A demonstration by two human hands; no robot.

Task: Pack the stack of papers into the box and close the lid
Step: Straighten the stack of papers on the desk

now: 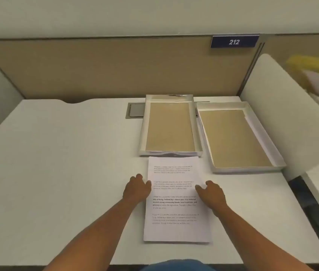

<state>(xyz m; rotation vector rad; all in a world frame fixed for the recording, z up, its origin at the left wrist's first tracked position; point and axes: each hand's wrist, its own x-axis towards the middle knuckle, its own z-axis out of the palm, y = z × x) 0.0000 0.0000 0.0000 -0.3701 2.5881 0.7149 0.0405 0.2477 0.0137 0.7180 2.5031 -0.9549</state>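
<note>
A stack of printed white papers (pixel 174 229) lies flat on the white desk in front of me. My left hand (pixel 136 187) rests against the stack's left edge and my right hand (pixel 211 192) against its right edge, thumbs lying on the top sheet. Whether the fingers have gripped under the stack I cannot tell. Just beyond the papers sits a shallow white box (pixel 143 133) with a brown bottom, empty and open. To its right lies a second shallow white tray of like size (pixel 260 130), the lid turned upside down, angled slightly.
A grey cable hatch (pixel 136 110) is set in the desk behind the box. A tan partition (pixel 115 69) with a blue "212" sign (pixel 234 42) closes the back. A white divider (pixel 283 106) stands at the right; the desk edge runs below my arms.
</note>
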